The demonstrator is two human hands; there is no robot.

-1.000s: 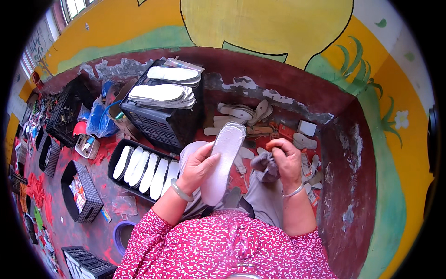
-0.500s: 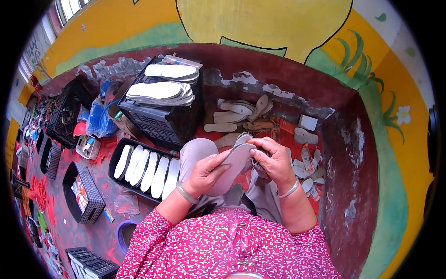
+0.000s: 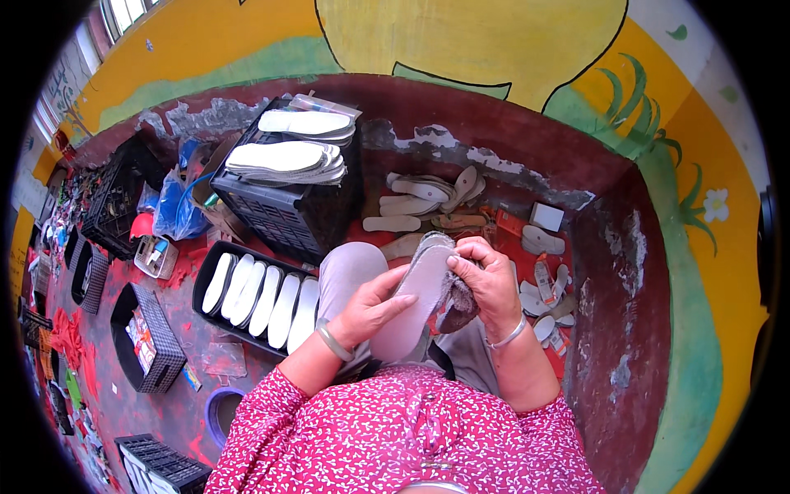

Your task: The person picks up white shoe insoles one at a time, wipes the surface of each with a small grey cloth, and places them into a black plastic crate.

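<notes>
Above my lap I hold pale shoe insoles [image 3: 418, 298], their toe ends pointing away from me; grey edges behind the front one suggest more than one layer. My left hand [image 3: 374, 309] is closed on their left side, thumb laid across the pale face. With thumb and fingers, my right hand [image 3: 489, 284] pinches the upper right edge. A dark brown fuzzy piece [image 3: 458, 306] hangs beneath the right hand, against the insoles; whether the fingers grip it too is hidden.
A long black bin [image 3: 247, 329] of upright white insoles stands by my left knee. Behind it, a black crate [image 3: 284, 218] carries insole stacks [image 3: 288, 161]. Loose soles [image 3: 428, 195] lie by the far wall, others [image 3: 547, 296] to my right. A checked basket [image 3: 164, 362] stands left.
The insoles have tipped more upright and turned slightly. My left fingers have loosened and extended somewhat, and the dark fuzzy piece shows more below my right hand.
</notes>
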